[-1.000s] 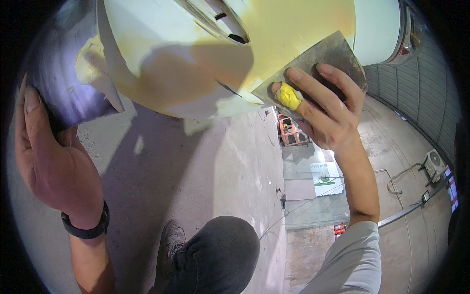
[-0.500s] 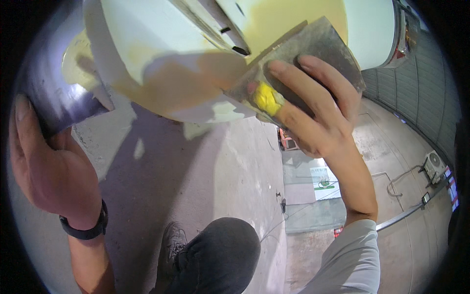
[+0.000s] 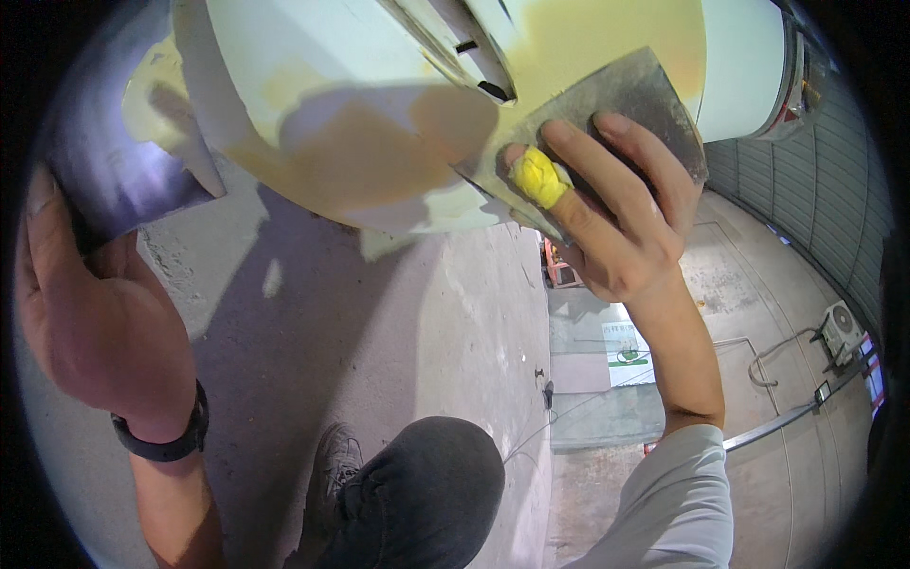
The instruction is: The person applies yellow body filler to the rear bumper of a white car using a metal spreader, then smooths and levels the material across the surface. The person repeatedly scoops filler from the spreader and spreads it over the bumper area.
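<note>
My right hand (image 3: 621, 204) is closed around a flat grey putty spreader (image 3: 630, 90), fingers laid along its face. One finger has a yellow wrapping (image 3: 540, 177). The spreader's lower left edge lies at a white car body panel (image 3: 284, 43), beside tan filler patches (image 3: 355, 152). My left hand (image 3: 109, 308), with a black band on the wrist, grips a dark, shiny flat plate (image 3: 104, 142) at the left. Cream putty (image 3: 156, 100) is smeared on that plate, near its right side. The spreader hides part of the panel.
A dark gap (image 3: 464, 47) runs between the panel's sections at the top. Below lies a concrete floor (image 3: 313, 313), with my bent knee (image 3: 427, 484) and shoe (image 3: 336, 465). Farther right are a boxy outdoor unit (image 3: 841, 329), a pipe rail (image 3: 773, 417) and a red object (image 3: 561, 266).
The spreader has shifted slightly right and down relative to the view, still in my right hand. The panel also sits a little farther right in view. My left hand keeps its hold on the plate.
</note>
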`<state>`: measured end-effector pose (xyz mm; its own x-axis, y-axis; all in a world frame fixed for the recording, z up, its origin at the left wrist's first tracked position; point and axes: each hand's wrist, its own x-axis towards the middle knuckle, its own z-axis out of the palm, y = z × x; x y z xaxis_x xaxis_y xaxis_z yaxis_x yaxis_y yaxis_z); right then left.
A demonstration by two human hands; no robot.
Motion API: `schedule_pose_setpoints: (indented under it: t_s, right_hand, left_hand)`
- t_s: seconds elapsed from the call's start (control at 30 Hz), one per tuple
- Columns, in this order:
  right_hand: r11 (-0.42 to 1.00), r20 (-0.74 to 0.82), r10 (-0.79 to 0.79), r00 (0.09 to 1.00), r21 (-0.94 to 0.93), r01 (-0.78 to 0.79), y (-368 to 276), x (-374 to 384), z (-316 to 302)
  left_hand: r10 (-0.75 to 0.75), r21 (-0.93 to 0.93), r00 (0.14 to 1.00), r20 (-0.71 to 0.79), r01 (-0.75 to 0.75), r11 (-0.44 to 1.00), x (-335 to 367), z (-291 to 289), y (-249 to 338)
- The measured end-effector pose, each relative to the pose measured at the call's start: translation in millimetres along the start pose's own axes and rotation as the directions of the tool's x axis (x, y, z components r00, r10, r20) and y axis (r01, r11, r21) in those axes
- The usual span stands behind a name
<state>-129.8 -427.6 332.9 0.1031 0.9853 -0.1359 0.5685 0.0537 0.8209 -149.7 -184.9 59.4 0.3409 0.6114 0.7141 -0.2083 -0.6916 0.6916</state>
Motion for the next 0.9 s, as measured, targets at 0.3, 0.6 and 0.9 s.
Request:
schedule_pose_setpoints:
  t_s: [0.3, 0.6, 0.9]
  right_hand:
    - [0.999, 0.091, 0.006, 0.996, -0.050, -0.001, -1, -35, -11]
    - [0.988, 0.163, 0.149, 0.975, -0.064, -0.140, -18, -45, -22]
    - [0.450, 0.118, 0.643, 0.757, 0.741, -0.498, -132, 2, -81]
  left_hand:
    - [-0.686, -0.762, 0.704, 0.183, 0.543, 0.353, 34, -3, 70]
    - [0.023, 0.466, 0.991, 0.132, -0.082, 0.881, -7, -16, 11]
    - [-0.352, -0.542, 0.713, 0.607, 0.695, 0.472, -68, -66, 95]
